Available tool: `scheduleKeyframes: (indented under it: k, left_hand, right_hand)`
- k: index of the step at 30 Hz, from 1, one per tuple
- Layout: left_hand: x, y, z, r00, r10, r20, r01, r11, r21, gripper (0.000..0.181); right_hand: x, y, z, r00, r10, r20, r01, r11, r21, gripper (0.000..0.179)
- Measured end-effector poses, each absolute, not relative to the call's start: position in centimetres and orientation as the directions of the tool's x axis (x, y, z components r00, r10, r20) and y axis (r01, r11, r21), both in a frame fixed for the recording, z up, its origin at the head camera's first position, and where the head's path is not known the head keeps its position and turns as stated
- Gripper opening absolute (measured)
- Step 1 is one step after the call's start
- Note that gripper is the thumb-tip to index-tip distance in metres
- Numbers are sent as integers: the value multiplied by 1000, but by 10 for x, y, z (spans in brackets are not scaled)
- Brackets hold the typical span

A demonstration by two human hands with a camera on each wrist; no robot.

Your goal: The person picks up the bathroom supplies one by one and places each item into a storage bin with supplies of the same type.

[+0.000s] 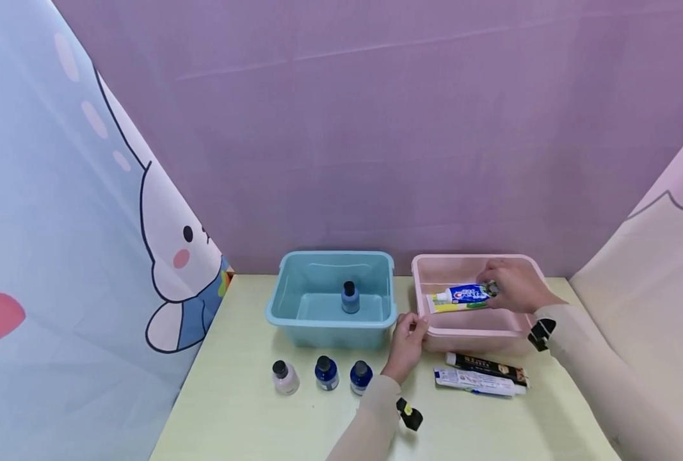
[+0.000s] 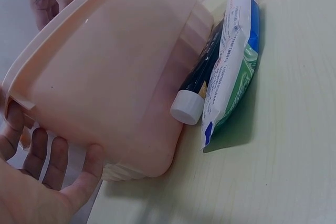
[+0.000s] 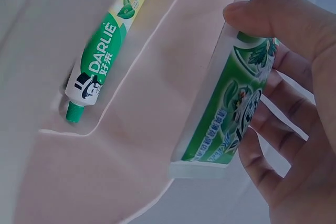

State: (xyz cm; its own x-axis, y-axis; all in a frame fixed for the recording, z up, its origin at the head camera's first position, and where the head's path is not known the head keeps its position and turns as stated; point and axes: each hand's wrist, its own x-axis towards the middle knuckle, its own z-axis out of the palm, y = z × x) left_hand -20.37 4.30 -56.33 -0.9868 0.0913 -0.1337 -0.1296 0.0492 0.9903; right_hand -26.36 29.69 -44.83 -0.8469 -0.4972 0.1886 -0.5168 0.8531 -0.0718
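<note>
In the head view my right hand (image 1: 516, 287) is inside the pink basket (image 1: 474, 333), holding a blue-and-green Crest toothpaste tube (image 1: 466, 294) by its flat end. Seen from the right wrist, thumb and fingers pinch this tube (image 3: 223, 108) along its edges. Beneath it a green-and-yellow Darlie toothpaste tube (image 3: 105, 56) lies on the basket floor. My left hand (image 1: 406, 346) grips the basket's front left corner, its fingers (image 2: 55, 161) bent at the rim and side.
Before the pink basket lie a black toothpaste tube (image 1: 488, 368) and a white one (image 1: 476, 382). A blue basket (image 1: 329, 336) to the left contains one small bottle (image 1: 350, 298). A pink bottle (image 1: 285, 378) and two dark blue bottles (image 1: 326, 373) stand on the table in front.
</note>
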Motion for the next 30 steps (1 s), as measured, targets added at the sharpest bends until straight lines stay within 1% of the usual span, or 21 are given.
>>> scheduleKeyframes:
  k: [9, 13, 19, 24, 26, 30]
  left_hand:
    - [-204, 43, -564, -988, 87, -129, -126, 41, 991, 25]
    - [-204, 44, -565, -987, 86, -133, -130, 41, 991, 27]
    - [-204, 44, -565, -986, 85, -144, -141, 40, 989, 26]
    - [-205, 45, -566, -986, 88, -145, -142, 39, 989, 27]
    - [-205, 46, -567, -986, 86, -143, -141, 37, 989, 28]
    - [-206, 46, -569, -987, 80, -141, -138, 35, 990, 29]
  right_hand:
    - [-278, 296, -455, -875, -472, 107, -482, 872, -90, 39]
    - [-284, 295, -458, -882, -466, 65, -470, 879, -73, 35]
    - [-290, 293, -458, -876, -481, -10, -480, 875, -58, 32]
    - [-298, 295, -463, -863, -504, -37, -501, 863, -62, 31]
    - [-302, 297, -466, -860, -508, -53, -504, 861, -70, 31]
    - [-310, 299, -472, -855, -508, -103, -496, 860, -121, 31]
